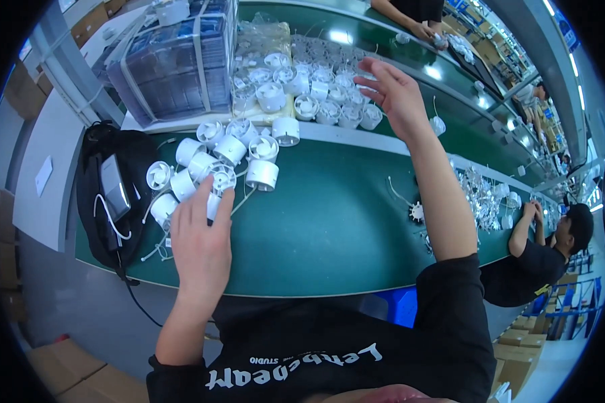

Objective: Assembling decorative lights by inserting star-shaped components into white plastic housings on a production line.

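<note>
On the left of the green tabletop, my left hand (202,245) reaches in among a cluster of white fan units. Its fingers straddle one round white fan unit (214,203) at the near side of the cluster, and part of that unit is hidden under the hand. Neighbouring units, such as a fan unit (262,174), show cylindrical housings, bladed wheels and thin white cables. My right hand (393,94) is raised at the far side, fingers apart and holding nothing. It is nearest to the rows of white fan units (329,111) behind the table.
A strapped stack of dark blue trays (171,74) stands at the back left. A black bag (94,201) with a power bank (115,188) lies at the left edge. Silvery metal parts (476,195) are heaped at right. A co-worker (538,248) sits beyond them; another person's hands (430,33) work across the line.
</note>
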Tool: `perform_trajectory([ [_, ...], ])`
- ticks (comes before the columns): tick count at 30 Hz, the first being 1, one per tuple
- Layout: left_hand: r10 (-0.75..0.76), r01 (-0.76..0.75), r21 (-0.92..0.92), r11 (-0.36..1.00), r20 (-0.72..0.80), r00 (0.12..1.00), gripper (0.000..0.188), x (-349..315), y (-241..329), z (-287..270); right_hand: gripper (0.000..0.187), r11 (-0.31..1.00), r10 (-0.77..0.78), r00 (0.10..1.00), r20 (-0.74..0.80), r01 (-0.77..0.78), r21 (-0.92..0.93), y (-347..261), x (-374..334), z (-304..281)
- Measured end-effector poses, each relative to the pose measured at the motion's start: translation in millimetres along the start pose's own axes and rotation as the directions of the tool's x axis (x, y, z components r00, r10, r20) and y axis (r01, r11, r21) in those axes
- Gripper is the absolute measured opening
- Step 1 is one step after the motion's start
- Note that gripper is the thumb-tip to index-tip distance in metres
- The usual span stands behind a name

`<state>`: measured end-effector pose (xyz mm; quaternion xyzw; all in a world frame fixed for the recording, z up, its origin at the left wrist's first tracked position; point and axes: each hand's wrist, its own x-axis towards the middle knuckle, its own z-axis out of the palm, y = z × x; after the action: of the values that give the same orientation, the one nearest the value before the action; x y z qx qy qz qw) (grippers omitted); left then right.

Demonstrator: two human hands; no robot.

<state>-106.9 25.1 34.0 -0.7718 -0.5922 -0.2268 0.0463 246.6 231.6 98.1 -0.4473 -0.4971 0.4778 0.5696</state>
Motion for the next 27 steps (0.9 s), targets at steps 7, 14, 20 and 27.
perform_trajectory([
  [7,0.012,-0.067,-0.306,0.950,-0.180,0.984,0.037,2.8,3.8,-6.5,0.037,0.929,-0.023,0.966,0.258,0.116,-0.351,-22.8,-105.0,4.9],
  [14,-0.034,-0.329,-0.684,0.651,-0.459,0.888,0.032,13.6,48.9,1.3,0.039,0.855,-0.180,0.967,0.178,0.244,-0.459,-6.5,-194.0,-15.3],
  [20,-0.095,0.348,-0.897,0.270,0.335,0.937,0.033,-4.1,99.5,24.2,0.080,0.813,-0.085,0.922,0.378,0.284,-0.508,6.4,-249.0,26.6],
  [27,0.122,0.000,-0.485,0.874,0.220,0.968,0.041,2.5,97.8,41.7,0.063,0.699,-0.098,0.982,0.162,0.184,-0.691,25.4,-280.2,38.6],
])
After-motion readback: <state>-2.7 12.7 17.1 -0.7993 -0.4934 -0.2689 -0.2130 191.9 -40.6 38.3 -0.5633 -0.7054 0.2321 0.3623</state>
